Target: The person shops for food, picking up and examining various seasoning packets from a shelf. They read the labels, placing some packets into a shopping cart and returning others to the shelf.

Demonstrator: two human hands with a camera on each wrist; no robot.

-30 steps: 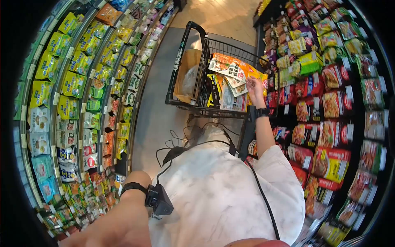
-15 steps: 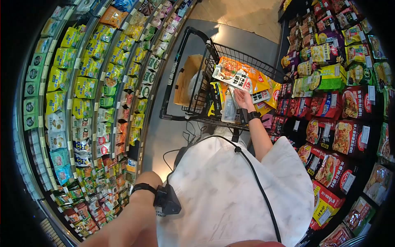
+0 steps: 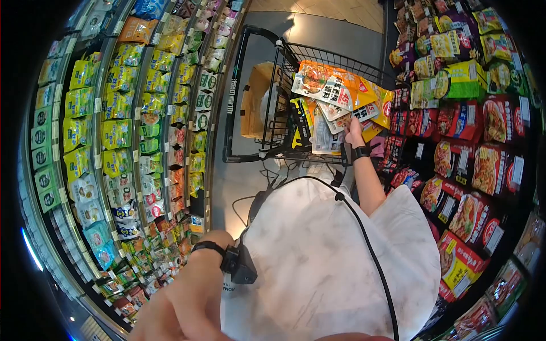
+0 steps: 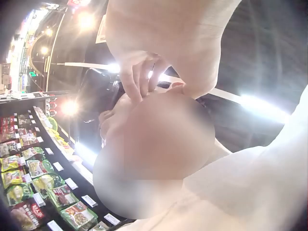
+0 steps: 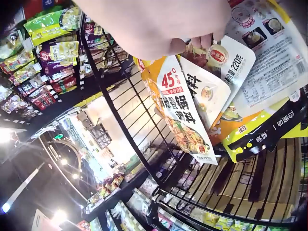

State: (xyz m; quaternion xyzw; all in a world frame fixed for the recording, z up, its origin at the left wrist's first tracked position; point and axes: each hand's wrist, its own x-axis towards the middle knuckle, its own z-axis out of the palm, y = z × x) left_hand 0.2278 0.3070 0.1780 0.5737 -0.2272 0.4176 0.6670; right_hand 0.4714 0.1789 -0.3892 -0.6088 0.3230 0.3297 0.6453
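Note:
My right hand [image 3: 355, 134] is inside the shopping cart, at the near right of a pile of seasoning packets. Its fingers curl at the edge of a white seasoning packet [image 5: 236, 62], hiding part of it in the right wrist view. Beside this packet lies an orange-and-white seasoning packet [image 3: 327, 85] marked "45", with a yellow packet [image 3: 384, 108] to its right. Raised close to the face is my left hand [image 4: 163, 43]. Its fingers are loosely bent and reach down to the face, with nothing visible in them.
The black wire cart [image 3: 341, 51] stands ahead, with a cardboard box [image 3: 259, 102] near its handle. Black-and-yellow packets [image 3: 301, 125] and a clear plastic pack [image 3: 324, 139] lie inside. Shelves of bagged goods [image 3: 116, 133] line the left; red sauce packets [image 3: 495, 122] fill the right shelves.
My right hand first moved left and nearer over the packets, then back right to the white packet's edge. The top orange packet shifted slightly. My left forearm moved a little to the right in view.

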